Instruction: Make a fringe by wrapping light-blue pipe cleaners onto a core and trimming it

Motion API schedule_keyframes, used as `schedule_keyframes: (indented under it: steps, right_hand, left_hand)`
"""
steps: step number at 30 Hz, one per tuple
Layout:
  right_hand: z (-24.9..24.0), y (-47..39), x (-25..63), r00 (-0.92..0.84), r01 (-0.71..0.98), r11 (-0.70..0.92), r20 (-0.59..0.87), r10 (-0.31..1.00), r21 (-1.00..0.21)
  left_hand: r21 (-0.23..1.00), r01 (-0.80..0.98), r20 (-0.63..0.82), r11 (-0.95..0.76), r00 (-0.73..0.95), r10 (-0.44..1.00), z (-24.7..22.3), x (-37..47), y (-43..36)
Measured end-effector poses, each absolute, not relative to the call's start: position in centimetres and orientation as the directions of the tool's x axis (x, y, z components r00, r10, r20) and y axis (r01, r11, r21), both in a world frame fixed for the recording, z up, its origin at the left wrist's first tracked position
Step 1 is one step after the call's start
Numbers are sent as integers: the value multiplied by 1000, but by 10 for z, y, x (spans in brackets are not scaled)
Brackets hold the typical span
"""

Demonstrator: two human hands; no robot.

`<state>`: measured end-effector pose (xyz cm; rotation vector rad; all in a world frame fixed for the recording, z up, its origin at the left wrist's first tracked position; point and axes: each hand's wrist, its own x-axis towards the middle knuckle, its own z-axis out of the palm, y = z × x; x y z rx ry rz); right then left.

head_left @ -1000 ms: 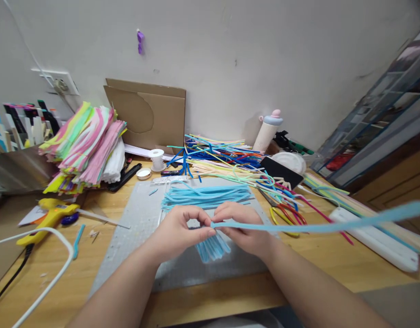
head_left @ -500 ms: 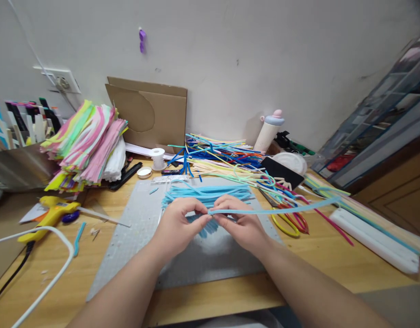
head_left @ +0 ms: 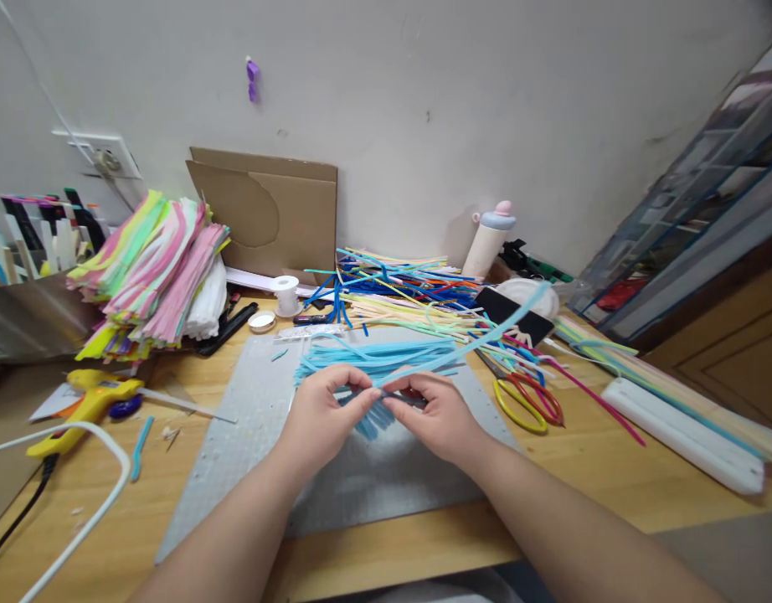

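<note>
My left hand (head_left: 326,414) and my right hand (head_left: 433,414) meet above the grey cutting mat (head_left: 216,452), thumbs and forefingers pinched tip to tip. Between them they grip a light blue pipe cleaner (head_left: 486,339), whose free length slants up to the right, past my right hand. A thin, dark rod-like thing (head_left: 406,399) shows between the right thumb and fingers; its kind cannot be made out. Behind the hands, on the mat, lies a bundle of light blue pipe cleaners (head_left: 373,356). More light blue ends (head_left: 370,423) show below the fingertips.
Scissors (head_left: 527,406) lie right of the mat, beside a white bar (head_left: 681,435). A yellow glue gun (head_left: 90,406) and a white cable (head_left: 103,511) are at left. Mixed pipe cleaners (head_left: 404,289), a spool (head_left: 286,295) and a bottle (head_left: 488,243) stand or lie behind.
The free end of the pipe cleaner has swung from nearly level at right to slanting upward. Both hands stay pinched together near the same spot. The view has shifted slightly.
</note>
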<state>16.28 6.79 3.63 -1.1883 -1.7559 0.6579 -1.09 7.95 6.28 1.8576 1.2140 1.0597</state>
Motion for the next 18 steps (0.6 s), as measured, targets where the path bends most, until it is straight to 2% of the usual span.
schedule_keyframes:
  steps: [6,18]
  right_hand:
    - [31,68,157,-68,483,376,394,916,-791]
    - [30,66,155,-39,474,381,413,910,-794]
  left_hand:
    - [856,405,246,-321,227,942,54,-9,81]
    - [854,388,292,-348,197,936,49,-8,82]
